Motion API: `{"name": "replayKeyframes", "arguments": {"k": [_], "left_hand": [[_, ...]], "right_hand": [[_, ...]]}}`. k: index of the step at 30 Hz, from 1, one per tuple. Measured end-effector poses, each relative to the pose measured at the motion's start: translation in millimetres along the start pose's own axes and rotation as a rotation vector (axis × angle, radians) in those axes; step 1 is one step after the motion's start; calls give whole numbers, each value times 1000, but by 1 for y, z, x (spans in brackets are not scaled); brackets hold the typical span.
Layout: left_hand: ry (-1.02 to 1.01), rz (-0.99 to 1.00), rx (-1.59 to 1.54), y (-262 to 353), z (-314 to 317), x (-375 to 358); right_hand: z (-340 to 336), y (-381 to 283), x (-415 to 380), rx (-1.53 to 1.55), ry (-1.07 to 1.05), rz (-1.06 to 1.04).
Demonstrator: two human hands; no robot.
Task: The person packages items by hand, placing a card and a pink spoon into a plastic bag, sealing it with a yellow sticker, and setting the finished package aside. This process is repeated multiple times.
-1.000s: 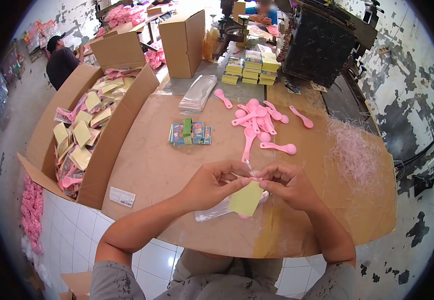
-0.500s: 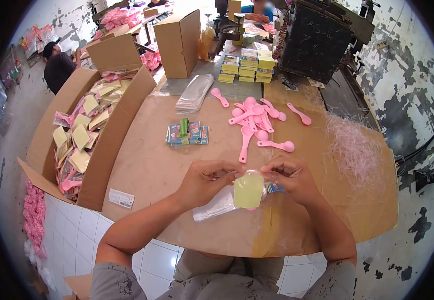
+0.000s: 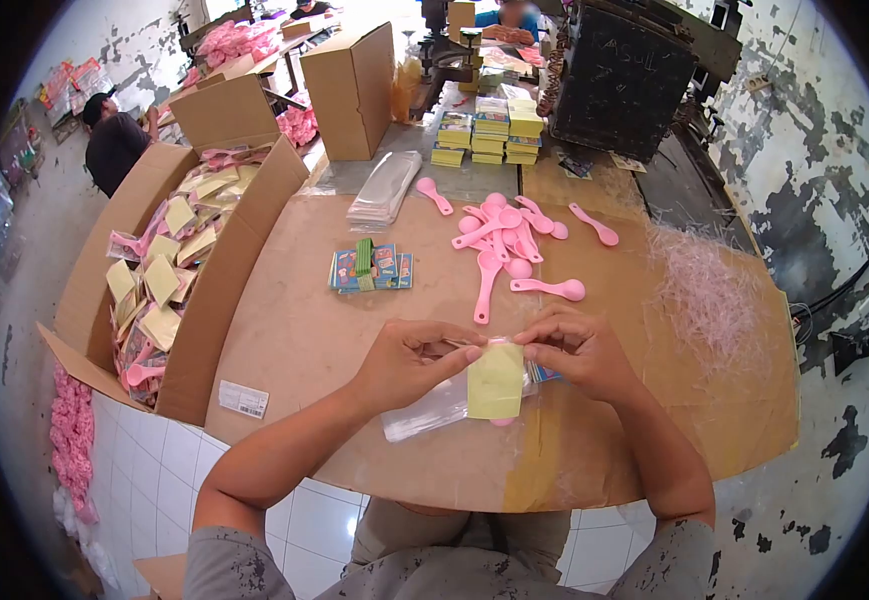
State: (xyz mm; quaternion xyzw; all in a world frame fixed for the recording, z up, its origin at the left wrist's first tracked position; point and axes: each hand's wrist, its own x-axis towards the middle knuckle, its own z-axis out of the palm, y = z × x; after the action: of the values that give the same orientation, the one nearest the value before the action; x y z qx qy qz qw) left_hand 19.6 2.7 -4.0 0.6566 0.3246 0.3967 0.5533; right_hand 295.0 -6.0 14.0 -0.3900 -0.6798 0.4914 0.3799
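Near the front of the table, both hands pinch the top edge of a clear plastic bag. My left hand grips its left corner and my right hand its right corner, fingers closed. A pale yellow card shows in the bag, with a bit of a pink spoon peeking out below it. Under the hands lie flat clear bags and, partly hidden by my right hand, some blue cards. Beyond them is a pile of pink measuring spoons.
At left stands a carton full of packed bags. Banded blue cards and more clear bags lie on the cardboard-covered table. Plastic strips heap at right; card stacks stand behind. Other people sit farther back.
Both hands stay at the bag's top edge, and the fingertips of my right hand have shifted slightly along it. The whole view has moved a little; the spoons and stacks lie as before.
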Motion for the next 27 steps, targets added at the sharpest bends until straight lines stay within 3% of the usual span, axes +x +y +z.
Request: {"name": "replayKeyframes", "arguments": {"k": [3, 14, 18, 21, 24, 26, 27], "left_hand": [[11, -98, -78, -6, 1, 3], [73, -44, -191, 2, 5, 5], [-89, -35, -108, -7, 3, 3], [-199, -140, -287, -5, 1, 4], [-204, -176, -228, 5, -16, 8], [121, -141, -87, 10, -36, 8], [394, 71, -214, 13, -43, 13]], "right_hand": [[-2, 10, 1, 18, -16, 6], [1, 15, 1, 114, -157, 152], [3, -2, 0, 157, -69, 126], [0, 5, 0, 173, 28, 84], [-1, 5, 3, 187, 156, 61], [-12, 8, 3, 113, 201, 67], [-17, 12, 4, 103, 201, 58]]}}
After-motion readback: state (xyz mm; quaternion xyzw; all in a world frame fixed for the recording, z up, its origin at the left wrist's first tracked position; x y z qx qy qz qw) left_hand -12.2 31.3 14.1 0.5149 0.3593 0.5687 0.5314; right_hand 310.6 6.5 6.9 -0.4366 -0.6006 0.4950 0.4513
